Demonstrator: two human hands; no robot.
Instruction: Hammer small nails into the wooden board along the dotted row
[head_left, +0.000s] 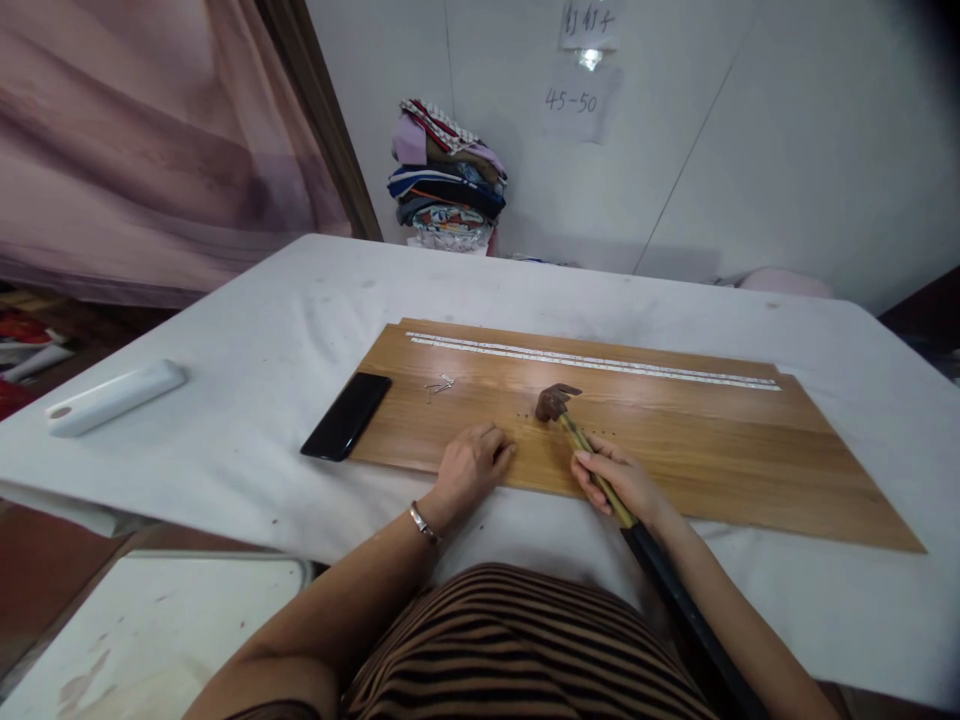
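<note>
My right hand (615, 473) is wrapped around the handle of a claw hammer (556, 402), whose rusty head is at the middle of a wood-grain board (720, 440). The handle is yellowish near the head and black at its lower end. Left of the hammer, my left hand (474, 462) rests on the board's near edge, fingers loosely bent, with nothing visible in it. Several small dark points, like nail heads, lie in a row on either side of the hammer head. A little pile of loose nails (442, 384) lies on the board's left part.
Two white measuring strips (592, 361) run along the board's far side. A black phone (346, 416) overlaps its left edge. A long white plastic object (116, 397) lies farther left on the white-covered table (262, 300). Folded clothes (448, 185) are stacked behind; a white stool (180, 610) stands lower left.
</note>
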